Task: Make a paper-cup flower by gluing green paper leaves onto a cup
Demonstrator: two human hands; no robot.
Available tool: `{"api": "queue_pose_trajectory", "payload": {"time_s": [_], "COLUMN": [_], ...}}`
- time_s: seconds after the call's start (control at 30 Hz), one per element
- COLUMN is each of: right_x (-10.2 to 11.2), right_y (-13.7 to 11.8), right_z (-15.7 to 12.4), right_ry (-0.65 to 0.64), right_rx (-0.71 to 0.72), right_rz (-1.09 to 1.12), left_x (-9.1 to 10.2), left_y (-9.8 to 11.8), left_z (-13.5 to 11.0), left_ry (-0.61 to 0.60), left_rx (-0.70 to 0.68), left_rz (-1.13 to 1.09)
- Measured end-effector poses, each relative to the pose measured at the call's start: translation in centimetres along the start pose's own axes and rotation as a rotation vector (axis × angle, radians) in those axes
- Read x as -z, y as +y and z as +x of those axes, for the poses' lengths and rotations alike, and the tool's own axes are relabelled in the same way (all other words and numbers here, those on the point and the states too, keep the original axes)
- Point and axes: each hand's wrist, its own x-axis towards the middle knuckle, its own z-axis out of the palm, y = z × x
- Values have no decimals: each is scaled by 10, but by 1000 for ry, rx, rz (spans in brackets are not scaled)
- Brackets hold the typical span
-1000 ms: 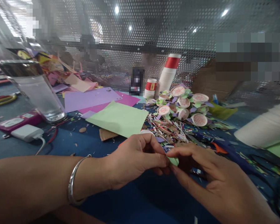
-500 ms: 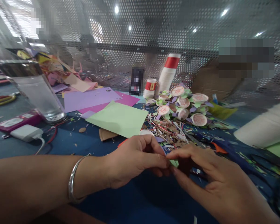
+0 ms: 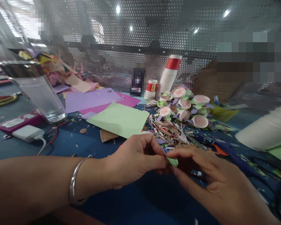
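My left hand, a silver bangle on its wrist, pinches a small green paper piece between thumb and fingers. My right hand meets it from the right, its thumb and forefinger closed on the same piece while its other fingers spread below. Both hands hover low over the blue table. Just beyond them lies a heap of paper scraps and a pile of paper-cup flowers with purple and green petals.
Light green, purple and pink sheets lie behind my left hand. A glass tumbler, a white charger and a pink device stand at left. Stacked red-and-white paper cups stand at the back, white cups at right. A perforated metal screen closes the rear.
Both hands stay pinched on the green piece, with only slight finger shifts. The view has barely moved.
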Motion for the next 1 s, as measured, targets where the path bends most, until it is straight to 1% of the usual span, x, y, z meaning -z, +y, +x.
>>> {"api": "queue_pose_trajectory", "payload": {"time_s": [0.17,0.3,0.4,0.57,0.6,0.67,0.8,0.83,0.9,0.93,1.0], "right_x": [0,1,1,2,2,2,0,-1,-4,-6,-9], "right_y": [3,3,2,0,0,-1,-3,-4,-5,-5,-5], "right_z": [-2,-1,-1,1,2,2,3,4,6,6,7], "right_ry": [-33,-33,-31,-44,-49,-66,-89,-97,-111,-123,-175], "right_rx": [-110,-115,-99,-87,-74,-54,-27,-17,0,3,-10], "right_rz": [30,34,30,22,14,-1,1,-1,-18,-31,-55], "left_x": [3,4,3,2,2,3,7,7,9,10,11], "left_y": [-1,-2,-2,3,5,8,10,9,7,5,3], "left_z": [1,-2,-7,-11,-11,-10,-11,-11,-11,-10,-9], "left_ry": [14,32,54,71,59,18,-91,-120,-179,-209,-266], "left_rx": [-98,-180,-196,-170,-187,-282,-609,-668,-725,-722,-666], "left_rz": [127,276,387,590,647,789,1137,1220,1355,1399,1437]}}
